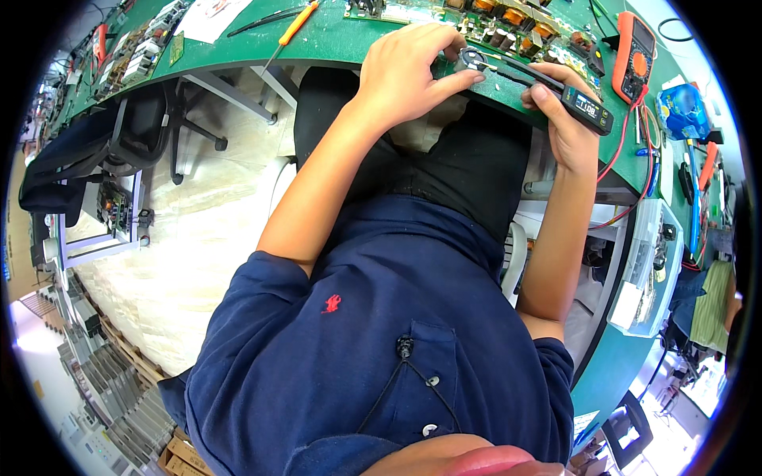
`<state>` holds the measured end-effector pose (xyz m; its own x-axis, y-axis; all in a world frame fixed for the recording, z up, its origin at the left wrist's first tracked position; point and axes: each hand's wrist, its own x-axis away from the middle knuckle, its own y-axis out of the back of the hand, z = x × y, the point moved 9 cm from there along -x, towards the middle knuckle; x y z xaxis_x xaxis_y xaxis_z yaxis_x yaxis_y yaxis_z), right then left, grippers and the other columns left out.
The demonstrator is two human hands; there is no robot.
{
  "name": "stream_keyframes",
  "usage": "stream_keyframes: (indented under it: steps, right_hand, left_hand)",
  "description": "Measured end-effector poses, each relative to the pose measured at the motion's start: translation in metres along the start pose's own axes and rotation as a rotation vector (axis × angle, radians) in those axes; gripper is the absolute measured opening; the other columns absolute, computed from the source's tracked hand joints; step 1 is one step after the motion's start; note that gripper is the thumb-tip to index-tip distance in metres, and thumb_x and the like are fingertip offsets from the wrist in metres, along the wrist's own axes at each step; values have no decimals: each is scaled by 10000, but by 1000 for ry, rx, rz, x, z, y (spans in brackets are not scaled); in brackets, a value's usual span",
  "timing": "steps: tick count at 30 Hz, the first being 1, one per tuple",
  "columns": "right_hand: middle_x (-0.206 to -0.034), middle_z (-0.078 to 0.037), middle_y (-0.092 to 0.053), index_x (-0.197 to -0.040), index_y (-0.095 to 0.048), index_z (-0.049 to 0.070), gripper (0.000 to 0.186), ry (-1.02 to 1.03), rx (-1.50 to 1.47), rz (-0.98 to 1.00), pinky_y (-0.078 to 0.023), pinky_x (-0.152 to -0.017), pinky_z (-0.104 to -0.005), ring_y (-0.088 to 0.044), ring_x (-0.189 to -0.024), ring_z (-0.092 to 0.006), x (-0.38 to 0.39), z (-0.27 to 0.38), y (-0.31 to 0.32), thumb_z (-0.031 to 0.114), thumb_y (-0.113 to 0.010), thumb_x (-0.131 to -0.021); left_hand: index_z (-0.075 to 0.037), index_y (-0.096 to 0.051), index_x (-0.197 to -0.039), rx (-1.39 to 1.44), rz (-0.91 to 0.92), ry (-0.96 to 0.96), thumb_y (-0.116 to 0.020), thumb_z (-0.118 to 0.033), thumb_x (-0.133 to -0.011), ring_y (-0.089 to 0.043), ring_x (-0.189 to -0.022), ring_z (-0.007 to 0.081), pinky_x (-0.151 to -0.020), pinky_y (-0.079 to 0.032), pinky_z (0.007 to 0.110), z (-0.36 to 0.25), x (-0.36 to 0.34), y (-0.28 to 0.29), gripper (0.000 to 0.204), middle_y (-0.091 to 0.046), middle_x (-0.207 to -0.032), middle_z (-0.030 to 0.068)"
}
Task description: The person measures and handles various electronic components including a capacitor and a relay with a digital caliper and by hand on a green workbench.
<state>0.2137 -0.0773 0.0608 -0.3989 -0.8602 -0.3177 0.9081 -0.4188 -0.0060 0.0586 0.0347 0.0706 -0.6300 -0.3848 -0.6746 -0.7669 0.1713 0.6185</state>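
both hands at the tabletop's near edge, on a tweezer-style meter

the green tabletop curves across the top of the view, and its near edge runs just under the hands – the wrists hang off it over the person's lap. to the left of the arms lies open pale floor, with an office chair tucked under the edge. to the right the room is tight: red leads droop over the edge beside a clear plastic box on a lower shelf.

the left hand has its fingers curled, fingertips pinching at the front end of the black tweezer meter. the right hand grips the meter's body from below, thumb pressed on its side. the meter is slim and black, with a small lit display near its rear end and a round part at the tip; it lies slanted along the edge, its tip just short of a long circuit board set with orange components.

an orange-cased multimeter sits behind the right hand – an orange-handled screwdriver lies well apart to the left
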Motion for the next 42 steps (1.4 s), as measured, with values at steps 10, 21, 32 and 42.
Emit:
stream_keyframes:
  steps: [10, 21, 32, 42]
  right_hand:
    - [-835, -93, -680, -1064, -642, -49, 282, -9, 12, -7, -538, -731, -248, -660, -758, -143, -1, -2, 1, 90, -721, -831]
    - [-822, -107, -673, -1049, -644, -44, 256, -20, -20, -30, -526, -701, -255, -652, -739, -154, -2, -4, 2, 90, -709, -840]
    - [-815, -109, -676, -1040, -649, -39, 250, -47, -34, -45, -519, -690, -248, -652, -727, -154, -2, -7, 5, 98, -712, -840]
    - [-826, -117, -679, -1053, -647, -44, 263, -29, -71, -46, -527, -693, -255, -658, -734, -165, -2, -8, 5, 80, -719, -833]
  left_hand:
    - [-94, -624, -935, -8, -11, 0, -756, -374, -747, -599, -694, 218, -627, -472, 335, 1, 1, -1, 362, -630, -813, 33]
    - [-96, -627, -930, 1, -19, 4, -759, -381, -739, -605, -702, 220, -634, -475, 336, 2, 1, -1, 367, -635, -815, 33]
    - [-99, -628, -929, -15, -19, -7, -760, -388, -740, -604, -699, 220, -632, -475, 334, 0, 1, 0, 370, -634, -814, 33]
    - [-95, -628, -936, -13, -15, -7, -757, -380, -744, -606, -705, 223, -636, -476, 336, -1, 1, 0, 367, -634, -817, 39]
